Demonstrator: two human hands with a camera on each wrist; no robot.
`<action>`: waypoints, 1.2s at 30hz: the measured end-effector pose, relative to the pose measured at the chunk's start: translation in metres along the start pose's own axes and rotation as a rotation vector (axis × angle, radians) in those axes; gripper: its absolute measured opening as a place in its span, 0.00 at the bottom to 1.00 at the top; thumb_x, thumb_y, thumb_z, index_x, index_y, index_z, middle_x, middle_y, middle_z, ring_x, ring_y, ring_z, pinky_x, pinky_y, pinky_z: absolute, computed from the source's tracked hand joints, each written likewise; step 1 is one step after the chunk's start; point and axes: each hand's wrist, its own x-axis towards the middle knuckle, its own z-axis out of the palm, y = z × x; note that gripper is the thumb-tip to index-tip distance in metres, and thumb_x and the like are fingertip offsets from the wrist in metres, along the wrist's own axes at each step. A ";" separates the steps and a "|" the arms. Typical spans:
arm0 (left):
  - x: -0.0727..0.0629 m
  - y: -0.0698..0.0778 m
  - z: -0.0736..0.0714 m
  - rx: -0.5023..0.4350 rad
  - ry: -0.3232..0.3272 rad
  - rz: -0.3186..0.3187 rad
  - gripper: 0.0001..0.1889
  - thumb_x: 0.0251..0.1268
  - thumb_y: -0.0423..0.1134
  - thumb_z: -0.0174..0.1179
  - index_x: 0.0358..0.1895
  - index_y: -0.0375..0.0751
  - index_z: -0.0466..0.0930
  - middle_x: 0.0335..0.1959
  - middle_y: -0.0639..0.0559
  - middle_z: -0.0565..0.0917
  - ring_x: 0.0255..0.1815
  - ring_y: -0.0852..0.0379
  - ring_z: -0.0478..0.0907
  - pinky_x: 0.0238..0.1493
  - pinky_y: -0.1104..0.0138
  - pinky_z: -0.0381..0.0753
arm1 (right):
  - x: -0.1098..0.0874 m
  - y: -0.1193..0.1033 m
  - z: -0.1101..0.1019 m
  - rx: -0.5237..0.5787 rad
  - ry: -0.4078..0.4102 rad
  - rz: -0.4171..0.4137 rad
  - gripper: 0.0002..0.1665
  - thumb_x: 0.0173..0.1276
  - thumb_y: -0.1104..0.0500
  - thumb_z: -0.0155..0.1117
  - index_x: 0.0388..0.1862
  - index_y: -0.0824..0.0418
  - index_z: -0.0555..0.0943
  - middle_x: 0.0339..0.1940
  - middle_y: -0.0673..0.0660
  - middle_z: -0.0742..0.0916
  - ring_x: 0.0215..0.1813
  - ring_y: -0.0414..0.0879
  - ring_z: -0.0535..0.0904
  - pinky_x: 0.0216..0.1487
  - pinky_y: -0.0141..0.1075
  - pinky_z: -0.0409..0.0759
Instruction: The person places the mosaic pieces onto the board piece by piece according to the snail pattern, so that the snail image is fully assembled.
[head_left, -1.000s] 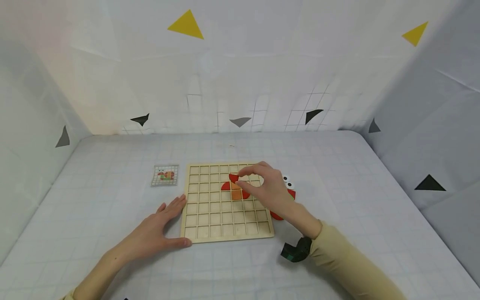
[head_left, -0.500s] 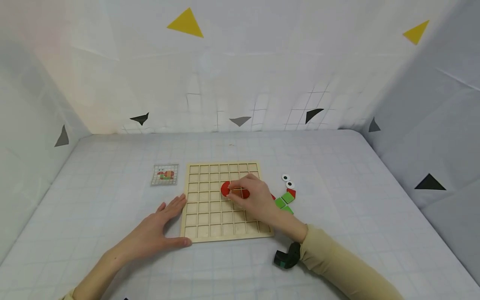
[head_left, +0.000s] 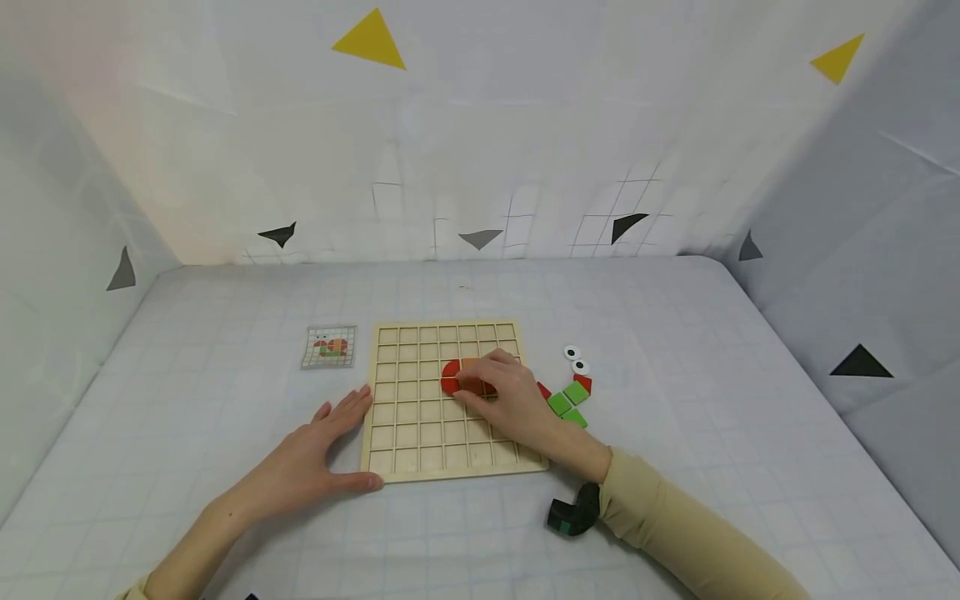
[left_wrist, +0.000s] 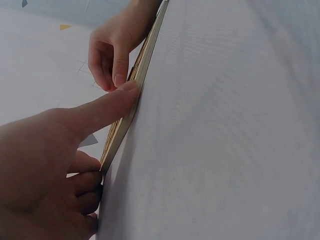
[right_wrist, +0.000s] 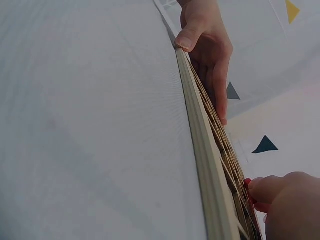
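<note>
A wooden grid board [head_left: 408, 433] lies flat on the table. My left hand [head_left: 300, 467] rests at its left side, fingers extended along the edge and thumb at the near corner. My right hand [head_left: 517, 404] is over the board's middle, pinching a red quarter-circle piece [head_left: 449, 387] at the grid; the right wrist view shows red [right_wrist: 248, 183] at the thumb tip. Another red quarter-circle piece [head_left: 450, 368] sits just behind it, forming a rounded shape. Part of an orange square [head_left: 469, 363] shows behind the fingers; neighbouring pieces are mostly hidden by the hand.
A small picture card [head_left: 330, 347] lies left of the board's far corner. To the right are two round eye pieces [head_left: 572, 353], green pieces [head_left: 559, 404] and red pieces [head_left: 582, 383]. A black device [head_left: 574, 510] sits at the right wrist.
My right hand has brought the red quarter-circle piece down and left onto the grid, beside the orange squares. Loose pieces right of the board have come into sight. The left hand stays put.
</note>
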 end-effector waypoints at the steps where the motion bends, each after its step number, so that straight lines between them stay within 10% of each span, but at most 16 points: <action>1: 0.000 0.000 0.000 0.001 0.001 0.002 0.59 0.46 0.71 0.69 0.80 0.51 0.53 0.82 0.54 0.53 0.82 0.41 0.47 0.78 0.40 0.49 | 0.000 0.000 0.000 0.001 0.004 -0.007 0.11 0.60 0.60 0.77 0.41 0.58 0.86 0.36 0.48 0.89 0.42 0.42 0.77 0.39 0.32 0.79; 36: -0.003 0.002 -0.002 0.000 0.006 0.001 0.59 0.46 0.72 0.68 0.81 0.52 0.52 0.82 0.53 0.54 0.82 0.39 0.47 0.78 0.40 0.50 | -0.002 0.003 0.002 -0.005 0.000 -0.011 0.10 0.62 0.62 0.74 0.43 0.58 0.86 0.37 0.49 0.88 0.44 0.43 0.77 0.40 0.32 0.80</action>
